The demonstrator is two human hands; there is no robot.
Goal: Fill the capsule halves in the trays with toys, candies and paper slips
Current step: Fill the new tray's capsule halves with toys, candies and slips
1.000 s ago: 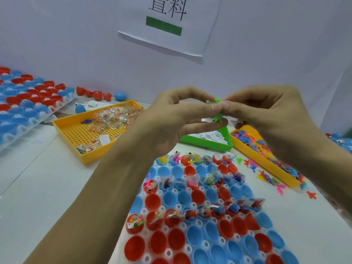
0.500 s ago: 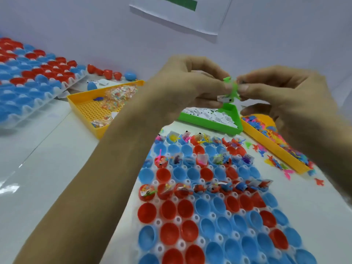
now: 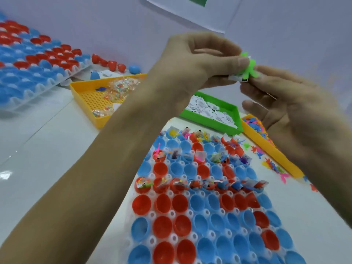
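Both hands meet high above the capsule tray (image 3: 152, 242) — the left hand (image 3: 198, 60) pinches a green toy (image 3: 247, 70) and paper slip (image 3: 236, 78), while the right hand (image 3: 297, 109), fingers half curled, touches the toy from the right.

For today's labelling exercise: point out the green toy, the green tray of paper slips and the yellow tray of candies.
green toy (image 3: 250, 71), head view, on its body between the fingertips.
green tray (image 3: 231, 107), head view, on its far rim.
yellow tray (image 3: 86, 96), head view, on its bare mesh floor.
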